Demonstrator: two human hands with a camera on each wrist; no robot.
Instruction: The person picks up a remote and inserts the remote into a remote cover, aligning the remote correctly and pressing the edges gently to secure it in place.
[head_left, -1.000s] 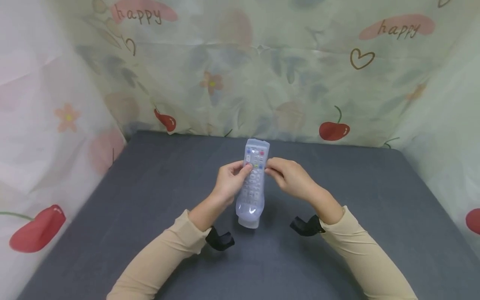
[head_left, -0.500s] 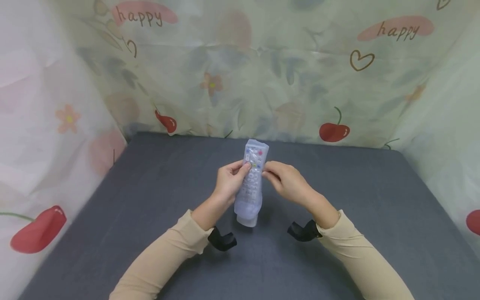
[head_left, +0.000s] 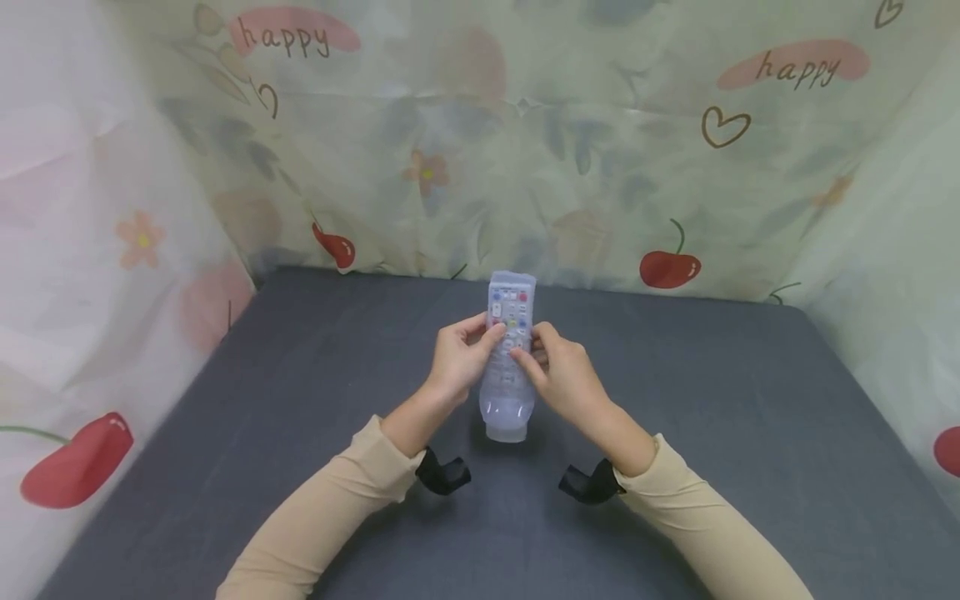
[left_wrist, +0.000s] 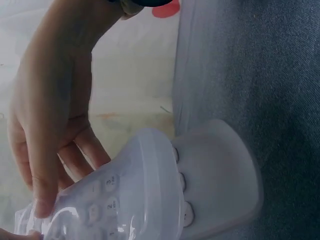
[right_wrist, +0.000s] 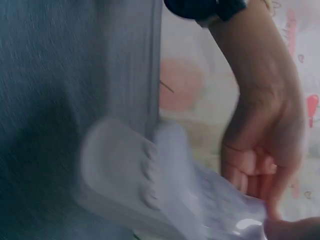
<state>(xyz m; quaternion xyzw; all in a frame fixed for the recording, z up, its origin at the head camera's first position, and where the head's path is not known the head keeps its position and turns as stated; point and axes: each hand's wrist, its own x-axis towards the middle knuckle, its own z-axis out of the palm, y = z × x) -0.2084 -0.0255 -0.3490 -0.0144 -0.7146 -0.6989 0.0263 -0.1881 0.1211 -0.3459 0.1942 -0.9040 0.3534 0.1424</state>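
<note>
A remote control stands tilted above the table, inside a translucent cover. Its lower end sticks out bare below the cover's rim. My left hand grips the left edge, thumb on the buttons and fingers partly hidden behind. From the other side, my right hand pinches the right edge of the covered remote, its thumb on the front a little lower. The left wrist view shows the right hand across the remote; the blurred right wrist view shows the left hand.
A dark grey cloth-covered table lies beneath. Patterned sheets hang at the back and both sides. Black straps stick out from both wrists, near the remote's lower end.
The right hand has turned and moved inward, its thumb now on the remote's front rather than at the edge. The remote has straightened and risen slightly; the left hand keeps its grip.
</note>
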